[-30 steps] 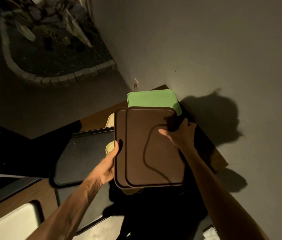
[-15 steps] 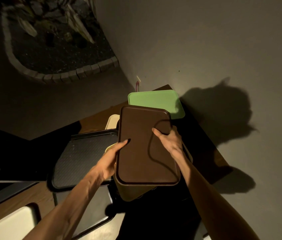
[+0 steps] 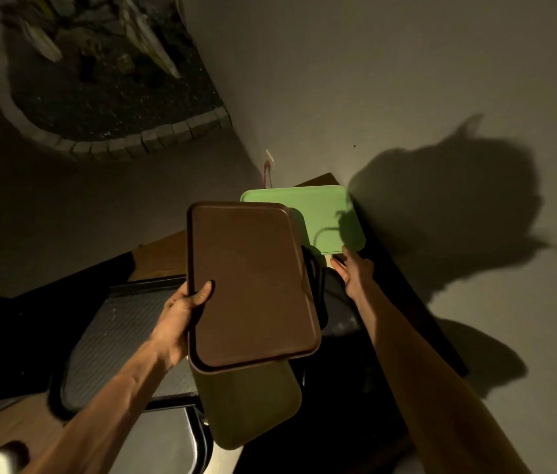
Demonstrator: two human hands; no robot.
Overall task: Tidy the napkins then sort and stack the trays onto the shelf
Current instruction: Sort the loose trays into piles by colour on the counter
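— While dim light falls across the scene, what does the left hand point(image 3: 181, 313) hold?

— It grips a brown tray point(image 3: 253, 285) by its left long edge, thumb pressed on the top face and the fingers hidden underneath. The tray is lifted off the pile and tilted. Just under it an olive-coloured tray point(image 3: 253, 408) sticks out at the near end; whether the same hand carries that one too cannot be told.

— And the right hand point(image 3: 354, 271)?

— It reaches forward to the near edge of a green tray point(image 3: 325, 213), which lies flat at the far end of the wooden table point(image 3: 157, 254), close against the wall point(image 3: 407, 80). The fingers are hidden at that edge, so whether they are wrapped around anything cannot be told.

— What else lies on the table?

— A black tray point(image 3: 112, 336) with a ribbed surface sits to the left, under the left forearm. Dark trays point(image 3: 335, 302) are piled between the brown tray and the right wrist, though the gloom hides how many. A grey tray point(image 3: 160, 439) shows at the near edge.

— Beyond the table?

— A planted bed edged with bricks point(image 3: 167, 135) curves across the floor at upper left, and the person's shadow point(image 3: 458, 206) spreads over the wall.
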